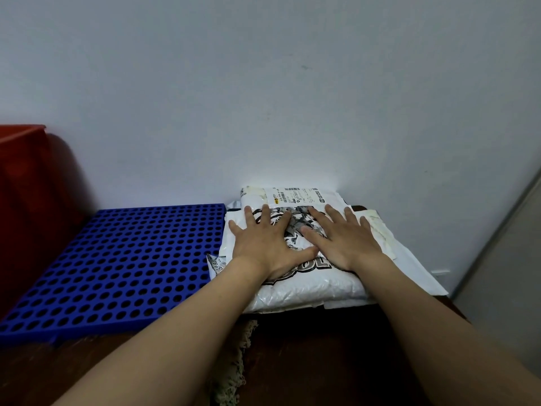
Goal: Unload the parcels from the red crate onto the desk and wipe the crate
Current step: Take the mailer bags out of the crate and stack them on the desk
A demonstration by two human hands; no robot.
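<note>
At far left, red crate (22, 183) against the wall, cut by the frame edge. Beside it, blue perforated panel (117, 265) flat on the dark surface (322, 356). Right of the panel, stacked white parcels (307, 288). On top parcel, left hand (265, 244) and right hand (344, 241), both flat, fingers spread, pressing down, gripping nothing, thumbs nearly touching.

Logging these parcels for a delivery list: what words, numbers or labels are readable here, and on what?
Top white parcel, black print: partly covered by both hands; not readable.
Shipping label on the rear parcel: barcode and small print, too blurred.
Small label at the stack's left edge: digits too small to read.
</note>
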